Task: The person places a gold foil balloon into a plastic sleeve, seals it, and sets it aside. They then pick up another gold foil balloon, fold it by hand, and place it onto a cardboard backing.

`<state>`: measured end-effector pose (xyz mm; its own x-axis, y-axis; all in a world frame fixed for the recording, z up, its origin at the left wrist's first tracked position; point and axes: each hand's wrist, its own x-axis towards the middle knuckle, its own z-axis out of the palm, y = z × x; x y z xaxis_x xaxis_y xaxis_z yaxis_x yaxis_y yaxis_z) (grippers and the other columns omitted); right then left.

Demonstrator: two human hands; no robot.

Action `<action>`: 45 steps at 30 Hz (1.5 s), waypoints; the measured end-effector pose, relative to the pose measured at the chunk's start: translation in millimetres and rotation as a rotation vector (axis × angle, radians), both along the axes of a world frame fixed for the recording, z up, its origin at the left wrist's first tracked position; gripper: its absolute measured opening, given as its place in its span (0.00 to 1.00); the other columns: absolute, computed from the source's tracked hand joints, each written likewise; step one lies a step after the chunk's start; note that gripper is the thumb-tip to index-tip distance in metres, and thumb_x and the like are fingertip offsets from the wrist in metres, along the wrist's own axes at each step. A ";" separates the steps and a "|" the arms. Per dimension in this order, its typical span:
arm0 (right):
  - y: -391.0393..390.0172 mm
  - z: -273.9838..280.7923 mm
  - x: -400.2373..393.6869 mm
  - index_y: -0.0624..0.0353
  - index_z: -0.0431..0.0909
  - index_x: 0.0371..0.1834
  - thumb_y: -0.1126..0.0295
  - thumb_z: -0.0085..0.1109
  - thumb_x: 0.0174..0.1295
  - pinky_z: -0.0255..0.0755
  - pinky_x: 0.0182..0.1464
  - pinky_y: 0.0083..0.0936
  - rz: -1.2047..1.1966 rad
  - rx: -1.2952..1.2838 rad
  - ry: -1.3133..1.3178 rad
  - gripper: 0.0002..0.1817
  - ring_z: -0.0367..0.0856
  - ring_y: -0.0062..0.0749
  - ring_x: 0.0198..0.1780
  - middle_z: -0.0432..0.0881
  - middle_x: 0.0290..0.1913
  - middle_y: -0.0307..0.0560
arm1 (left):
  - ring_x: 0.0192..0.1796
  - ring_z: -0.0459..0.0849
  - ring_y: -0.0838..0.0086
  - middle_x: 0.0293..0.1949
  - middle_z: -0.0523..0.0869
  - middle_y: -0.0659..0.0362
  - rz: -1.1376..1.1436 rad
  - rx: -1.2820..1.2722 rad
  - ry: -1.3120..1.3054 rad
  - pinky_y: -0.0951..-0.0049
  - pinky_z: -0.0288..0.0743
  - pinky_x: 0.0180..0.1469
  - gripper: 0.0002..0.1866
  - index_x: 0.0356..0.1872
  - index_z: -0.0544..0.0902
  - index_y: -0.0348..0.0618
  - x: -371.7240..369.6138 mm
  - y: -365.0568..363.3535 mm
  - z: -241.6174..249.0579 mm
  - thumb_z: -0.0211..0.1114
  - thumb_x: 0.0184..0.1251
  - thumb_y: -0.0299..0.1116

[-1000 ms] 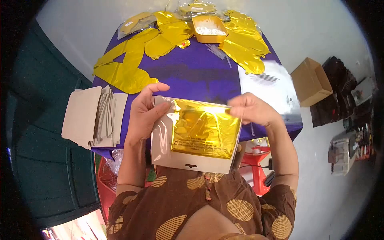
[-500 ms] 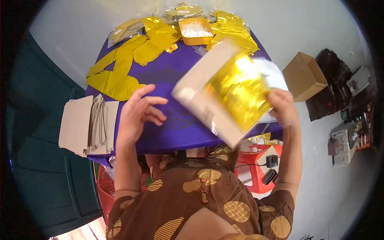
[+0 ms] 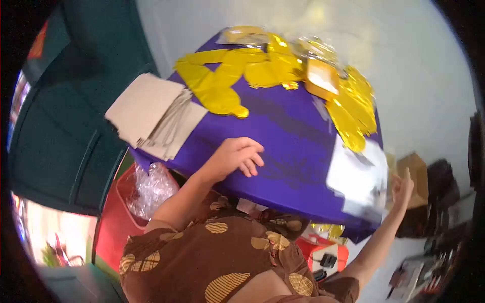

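My left hand [image 3: 235, 155] hovers over the front of the purple-covered table [image 3: 283, 136], its fingers loosely bent and apart with nothing in them. Off the table's right edge, my right hand [image 3: 402, 189] is stretched out beside an open cardboard box [image 3: 418, 177], one finger pointing up, and it holds nothing visible. Close to that hand lies a pile of white sheets or clear bags [image 3: 353, 177]. Flat gold foil balloons [image 3: 222, 98] are spread over the far left of the table, with more foil balloons [image 3: 356, 103] at the right.
A stack of grey-brown cardboard pieces [image 3: 146, 108] sits at the table's left corner. Toward the back stands a yellow container [image 3: 321, 91] with white contents. Below left is a red bin [image 3: 132, 202] with crumpled clear plastic [image 3: 154, 189]. A red stool [image 3: 339, 255] is under the front edge.
The clear package with gold foil and a cardboard piece has left my right hand and is out of sight. That hand moved right, beyond the table edge. The view has turned.
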<state>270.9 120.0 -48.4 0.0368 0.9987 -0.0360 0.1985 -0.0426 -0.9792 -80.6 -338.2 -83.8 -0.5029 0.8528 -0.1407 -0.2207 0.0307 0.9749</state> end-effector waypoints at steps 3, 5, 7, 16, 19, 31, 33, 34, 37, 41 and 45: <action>-33.9 22.5 -39.6 0.67 0.75 0.57 0.57 0.53 0.71 0.45 0.12 0.15 0.258 0.115 -0.013 0.23 0.54 0.11 0.11 0.86 0.30 0.47 | 0.29 0.86 0.71 0.36 0.87 0.50 -0.024 0.005 -0.002 0.76 0.81 0.30 0.14 0.51 0.78 0.30 3.3 -1.9 -7.7 0.55 0.75 0.30; -82.2 37.2 -73.1 0.66 0.75 0.60 0.56 0.48 0.73 0.44 0.14 0.15 0.569 0.224 -0.024 0.24 0.54 0.09 0.12 0.85 0.27 0.44 | 0.29 0.85 0.74 0.35 0.86 0.52 -0.049 0.017 0.046 0.77 0.79 0.30 0.12 0.51 0.79 0.32 10.4 0.1 -4.9 0.54 0.75 0.29; -166.4 56.0 -119.3 0.63 0.75 0.62 0.52 0.43 0.75 0.46 0.16 0.13 0.852 0.268 -0.054 0.27 0.56 0.07 0.15 0.85 0.26 0.43 | 0.28 0.84 0.76 0.34 0.86 0.54 -0.131 0.043 0.073 0.78 0.78 0.30 0.12 0.52 0.79 0.32 19.2 4.0 1.6 0.57 0.74 0.28; -325.1 43.9 -222.3 0.74 0.46 0.75 0.49 0.38 0.72 0.74 0.41 0.53 1.623 0.457 -0.581 0.40 0.82 0.68 0.36 0.82 0.32 0.70 | 0.26 0.78 0.82 0.27 0.82 0.62 0.082 0.211 0.360 0.79 0.72 0.27 0.16 0.50 0.77 0.36 47.5 -12.7 4.2 0.66 0.61 0.24; -345.9 27.2 -249.8 0.76 0.44 0.74 0.50 0.40 0.72 0.74 0.38 0.54 1.674 0.533 -0.433 0.42 0.82 0.66 0.33 0.83 0.31 0.69 | 0.25 0.79 0.82 0.27 0.82 0.63 0.248 0.126 0.107 0.80 0.72 0.26 0.12 0.48 0.77 0.37 45.6 -37.6 9.8 0.61 0.63 0.20; -439.4 1.7 -320.0 0.74 0.48 0.73 0.51 0.45 0.74 0.75 0.42 0.49 1.882 0.511 -0.217 0.38 0.81 0.65 0.41 0.80 0.44 0.72 | 0.24 0.81 0.81 0.28 0.84 0.59 0.702 0.277 0.085 0.81 0.74 0.26 0.03 0.38 0.79 0.37 27.8 -126.6 -23.1 0.62 0.71 0.26; -440.8 2.7 -325.7 0.70 0.56 0.72 0.55 0.44 0.75 0.75 0.46 0.38 1.919 0.491 -0.158 0.32 0.81 0.56 0.44 0.80 0.44 0.61 | 0.24 0.81 0.79 0.28 0.85 0.58 0.626 0.259 -0.112 0.81 0.75 0.26 0.03 0.37 0.79 0.37 21.9 -144.2 -16.9 0.62 0.71 0.25; -437.4 0.0 -332.0 0.70 0.62 0.67 0.57 0.48 0.73 0.74 0.48 0.40 1.869 0.665 -0.087 0.28 0.80 0.56 0.47 0.79 0.46 0.62 | 0.24 0.82 0.78 0.28 0.85 0.57 0.621 0.184 -0.119 0.80 0.75 0.26 0.03 0.37 0.79 0.36 15.2 -156.6 -17.2 0.62 0.70 0.26; -423.4 -2.5 -349.8 0.67 0.79 0.47 0.69 0.58 0.64 0.70 0.56 0.40 1.668 0.920 0.099 0.14 0.76 0.55 0.53 0.78 0.51 0.59 | 0.24 0.83 0.76 0.28 0.86 0.55 0.644 -0.016 -0.105 0.77 0.77 0.26 0.05 0.37 0.79 0.34 -7.4 -207.5 -27.6 0.64 0.67 0.26; -381.3 -14.9 -380.7 0.68 0.80 0.44 0.73 0.59 0.61 0.70 0.55 0.39 1.525 0.881 0.061 0.12 0.77 0.54 0.51 0.80 0.47 0.58 | 0.26 0.85 0.68 0.30 0.87 0.52 0.770 -0.167 -0.109 0.71 0.79 0.29 0.08 0.43 0.81 0.32 -51.8 -291.3 -106.9 0.62 0.65 0.24; -348.2 -40.1 -406.9 0.68 0.80 0.44 0.74 0.62 0.56 0.71 0.54 0.39 1.296 1.100 -0.103 0.14 0.76 0.53 0.49 0.80 0.45 0.57 | 0.68 0.68 0.40 0.61 0.75 0.34 0.899 -1.689 1.477 0.36 0.65 0.63 0.18 0.49 0.83 0.27 -71.7 -351.2 -179.0 0.57 0.64 0.30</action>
